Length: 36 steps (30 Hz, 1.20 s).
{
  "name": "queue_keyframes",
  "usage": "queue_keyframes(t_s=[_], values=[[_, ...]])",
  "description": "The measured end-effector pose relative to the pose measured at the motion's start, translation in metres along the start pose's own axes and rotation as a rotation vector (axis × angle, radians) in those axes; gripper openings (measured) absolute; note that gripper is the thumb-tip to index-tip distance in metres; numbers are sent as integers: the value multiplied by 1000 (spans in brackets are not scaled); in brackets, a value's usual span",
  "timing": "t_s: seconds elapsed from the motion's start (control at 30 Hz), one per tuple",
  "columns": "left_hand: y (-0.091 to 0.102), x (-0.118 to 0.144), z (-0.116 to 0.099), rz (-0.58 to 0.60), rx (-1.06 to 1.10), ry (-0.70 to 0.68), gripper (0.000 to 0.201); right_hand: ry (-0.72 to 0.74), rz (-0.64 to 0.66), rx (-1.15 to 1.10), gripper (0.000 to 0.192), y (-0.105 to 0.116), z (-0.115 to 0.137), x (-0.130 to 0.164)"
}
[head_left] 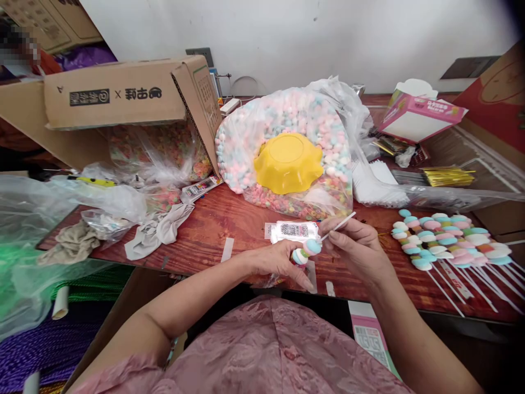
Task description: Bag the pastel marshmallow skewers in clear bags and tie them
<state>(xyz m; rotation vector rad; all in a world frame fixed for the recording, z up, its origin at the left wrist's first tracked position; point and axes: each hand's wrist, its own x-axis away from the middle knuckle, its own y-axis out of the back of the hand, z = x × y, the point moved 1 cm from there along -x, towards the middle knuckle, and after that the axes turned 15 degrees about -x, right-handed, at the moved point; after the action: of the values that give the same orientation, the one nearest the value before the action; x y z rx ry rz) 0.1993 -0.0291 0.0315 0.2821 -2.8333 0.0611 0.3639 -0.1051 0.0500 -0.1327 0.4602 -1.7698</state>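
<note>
My left hand (pixel 281 264) is closed around the lower part of a short candy skewer (pixel 313 247), with blue, white and green pieces showing above the thumb and fingers. From the top blue piece a thin white stick (pixel 344 221) slants up to the right. My right hand (pixel 356 249) pinches that stick between thumb and fingertips. Just behind the hands lies a white packet with printed codes (pixel 293 231). Finished-looking marshmallow skewers (pixel 445 238) lie in a pile to the right, their white sticks pointing toward me.
A yellow scalloped bowl (pixel 289 163) rests upside down on a large bag of pastel candies (pixel 233 148). An open cardboard box (pixel 118 98) stands left, near grey gloves (pixel 159 232). At right, a clear tray (pixel 492 194) holds gold twist ties (pixel 448 177); white sticks (pixel 379 183) lie beside it.
</note>
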Motion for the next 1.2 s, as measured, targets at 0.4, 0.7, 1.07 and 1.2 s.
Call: queue_keyframes(t_s=[0.4, 0.7, 1.07, 1.2], values=[[6, 19, 30, 59, -115, 176, 38, 181, -465, -177, 19, 9, -12, 8], [-7, 14, 33, -95, -139, -19, 33, 163, -423, -216, 17, 7, -9, 21], [-12, 8, 27, -345, -246, -113, 39, 300, -411, 32, 12, -4, -19, 32], [-9, 9, 27, -393, -347, -92, 50, 238, -465, -29, 15, -6, -23, 28]])
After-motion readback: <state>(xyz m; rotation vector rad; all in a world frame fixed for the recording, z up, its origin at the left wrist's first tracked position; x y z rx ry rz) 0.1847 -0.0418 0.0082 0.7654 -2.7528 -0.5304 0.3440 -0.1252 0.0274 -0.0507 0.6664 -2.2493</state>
